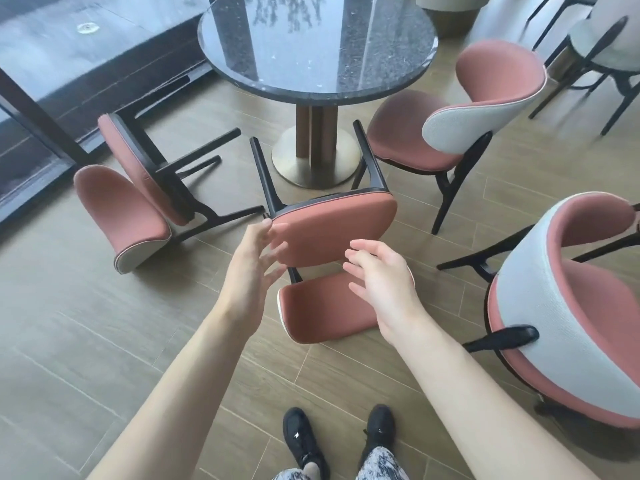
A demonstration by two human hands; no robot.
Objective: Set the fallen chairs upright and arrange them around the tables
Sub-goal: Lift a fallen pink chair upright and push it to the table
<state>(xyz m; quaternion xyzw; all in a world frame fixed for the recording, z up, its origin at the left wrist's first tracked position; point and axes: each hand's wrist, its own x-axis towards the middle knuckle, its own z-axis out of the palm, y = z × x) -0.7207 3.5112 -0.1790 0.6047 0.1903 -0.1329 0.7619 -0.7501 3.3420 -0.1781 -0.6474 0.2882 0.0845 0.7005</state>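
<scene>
A pink-cushioned chair (pixel 334 230) lies on its back on the floor right in front of me, seat facing me and black legs pointing toward the round dark stone table (pixel 317 46). My left hand (pixel 251 268) reaches out with fingers spread at the seat's left edge. My right hand (pixel 381 282) hovers open over the gap between seat and backrest, holding nothing. A second fallen chair (pixel 128 206) lies on its side at the left. An upright chair (pixel 443 129) stands at the table's right. Another chair (pixel 568 306) lies tipped at the right edge.
The table's pedestal base (pixel 313 161) stands just beyond the fallen chair's legs. A dark glass wall frame (pixel 34 109) runs along the left. Grey chairs with black legs (pixel 602 46) stand at the back right. My two black shoes (pixel 304 441) are on the wood-look floor below.
</scene>
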